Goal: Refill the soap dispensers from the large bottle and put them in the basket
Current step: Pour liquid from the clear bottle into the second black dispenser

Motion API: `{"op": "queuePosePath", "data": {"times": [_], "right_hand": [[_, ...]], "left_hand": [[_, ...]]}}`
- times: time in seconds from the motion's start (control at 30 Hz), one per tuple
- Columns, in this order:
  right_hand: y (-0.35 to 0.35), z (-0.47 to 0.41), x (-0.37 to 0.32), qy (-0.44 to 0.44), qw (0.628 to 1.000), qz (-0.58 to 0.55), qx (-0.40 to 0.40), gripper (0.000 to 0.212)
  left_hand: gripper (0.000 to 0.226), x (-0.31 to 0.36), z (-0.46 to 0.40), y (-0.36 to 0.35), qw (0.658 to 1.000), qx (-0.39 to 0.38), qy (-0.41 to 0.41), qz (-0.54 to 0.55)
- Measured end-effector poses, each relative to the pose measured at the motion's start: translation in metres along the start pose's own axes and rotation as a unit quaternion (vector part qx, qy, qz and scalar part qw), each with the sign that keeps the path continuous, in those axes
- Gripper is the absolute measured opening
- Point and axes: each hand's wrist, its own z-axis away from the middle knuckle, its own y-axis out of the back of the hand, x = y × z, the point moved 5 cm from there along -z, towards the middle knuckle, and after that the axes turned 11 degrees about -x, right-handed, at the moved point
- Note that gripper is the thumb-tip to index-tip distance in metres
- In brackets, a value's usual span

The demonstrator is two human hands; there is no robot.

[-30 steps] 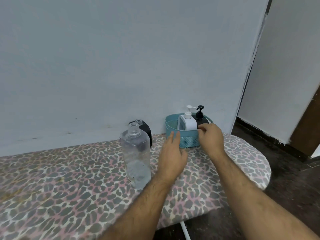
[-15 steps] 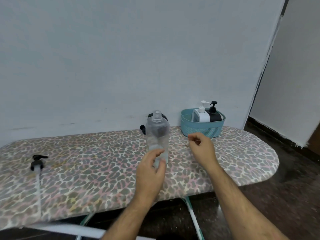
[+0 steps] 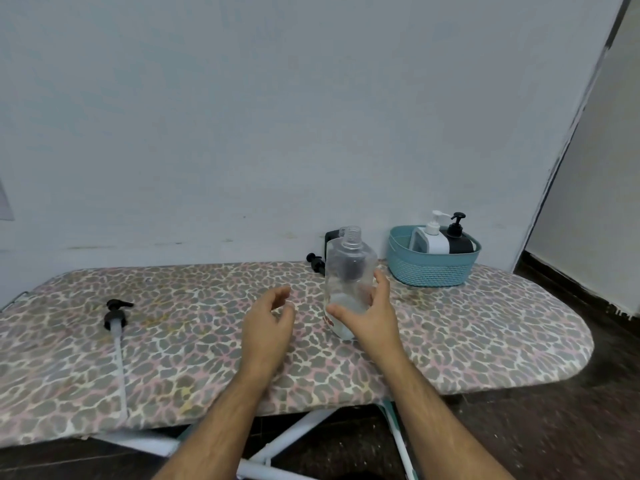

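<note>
Where leopard-print ironing board (image 3: 485,341) meets grey wall (image 3: 242,116), teal basket (image 3: 429,268) stands.

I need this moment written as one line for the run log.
right hand: holds large clear bottle, uncapped, upright | left hand: free | basket: white dispenser, black dispenser

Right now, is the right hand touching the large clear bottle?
Touching. The head view shows the right hand wrapped around the large clear bottle, thumb across its front, fingers along its right side, no gap visible.
</note>
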Motion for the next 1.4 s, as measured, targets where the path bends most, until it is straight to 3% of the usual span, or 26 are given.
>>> {"op": "queuePosePath", "data": {"times": [0.17,0.23,0.6,0.8,1.0,1.13,1.27,1.4], "right_hand": [[-0.008,-0.007,-0.002,0.022,0.997,0.049,0.05,0.08],[-0.005,-0.005,-0.001,0.034,0.995,0.056,0.069,0.073],[0.026,0.0,0.021,0.027,0.984,0.068,0.162,0.078],[0.022,-0.005,0.029,0.034,0.986,0.045,0.157,0.085],[0.016,-0.012,0.032,0.046,0.991,0.027,0.123,0.087],[0.019,-0.018,0.032,0.054,0.991,0.031,0.122,0.086],[0.021,-0.022,0.033,0.045,0.992,0.035,0.116,0.088],[0.021,-0.022,0.036,0.034,0.991,0.041,0.12,0.087]], "left_hand": [[0.036,-0.001,-0.015,-0.006,1.0,-0.016,-0.004,-0.003],[0.036,0.0,-0.02,-0.01,1.0,-0.025,-0.005,-0.008],[0.051,0.009,-0.071,-0.052,0.997,-0.078,0.014,-0.011],[0.091,0.017,-0.126,-0.079,0.99,-0.135,0.011,-0.039],[0.112,0.009,-0.171,-0.096,0.983,-0.179,0.027,-0.016],[0.112,0.002,-0.187,-0.11,0.979,-0.202,0.01,0.008],[0.146,0.006,-0.192,-0.12,0.977,-0.214,0.014,0.011],[0.122,0.007,-0.188,-0.117,0.983,-0.182,-0.01,0.011]]}}
